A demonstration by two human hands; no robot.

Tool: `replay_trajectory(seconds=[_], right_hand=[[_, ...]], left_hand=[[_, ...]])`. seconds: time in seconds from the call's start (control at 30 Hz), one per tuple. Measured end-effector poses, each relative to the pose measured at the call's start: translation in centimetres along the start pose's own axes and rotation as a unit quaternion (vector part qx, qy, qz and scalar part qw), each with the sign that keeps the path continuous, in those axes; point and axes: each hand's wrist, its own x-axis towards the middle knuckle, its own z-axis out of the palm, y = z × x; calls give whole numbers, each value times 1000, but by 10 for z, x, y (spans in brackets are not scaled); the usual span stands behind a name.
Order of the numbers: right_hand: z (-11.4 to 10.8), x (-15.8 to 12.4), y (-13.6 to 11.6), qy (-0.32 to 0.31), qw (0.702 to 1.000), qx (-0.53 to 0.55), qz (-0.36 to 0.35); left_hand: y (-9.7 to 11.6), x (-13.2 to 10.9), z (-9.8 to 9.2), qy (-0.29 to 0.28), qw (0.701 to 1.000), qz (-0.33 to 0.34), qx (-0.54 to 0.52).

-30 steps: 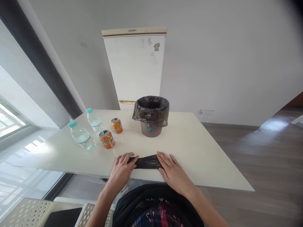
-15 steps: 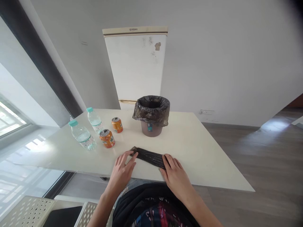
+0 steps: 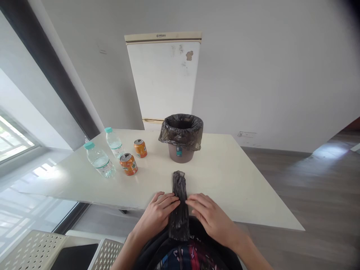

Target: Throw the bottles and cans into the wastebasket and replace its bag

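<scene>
Bag (image 3: 179,223), folded: probably light, limp, slippery; best held by both long edges. My left hand (image 3: 161,210), right hand (image 3: 210,210): fingers half-curled there; whether pinching, I cannot tell.

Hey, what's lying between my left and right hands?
In the head view, a folded strip of black plastic lies between your left hand and right hand, its far end toward the bin.

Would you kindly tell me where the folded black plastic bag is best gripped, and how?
Probably at the near end of the folded black plastic bag, coming from the person's side: that end extends past the edge of the table, so a thumb could likely slip beneath it.
</scene>
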Motion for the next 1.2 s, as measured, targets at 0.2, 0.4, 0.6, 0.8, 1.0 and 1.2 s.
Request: replay_trajectory(seconds=[0.2,0.4,0.6,0.8,1.0,1.2], right_hand=[[6,23,24,-43,996,-55,-62],[15,30,31,-27,999,-1,-40],[26,42,23,82,984,124,98],[29,56,21,123,957,226,131],[39,67,33,144,952,228,147],[45,71,32,262,952,102,117]], left_hand=[[0,4,-3,40,998,29,-29],[-4,14,-1,96,989,-45,-105],[-11,50,3,74,924,-294,-231],[-14,65,5,92,901,-333,-262],[-17,58,13,134,900,-337,-241],[-14,60,17,191,935,-277,-113]])
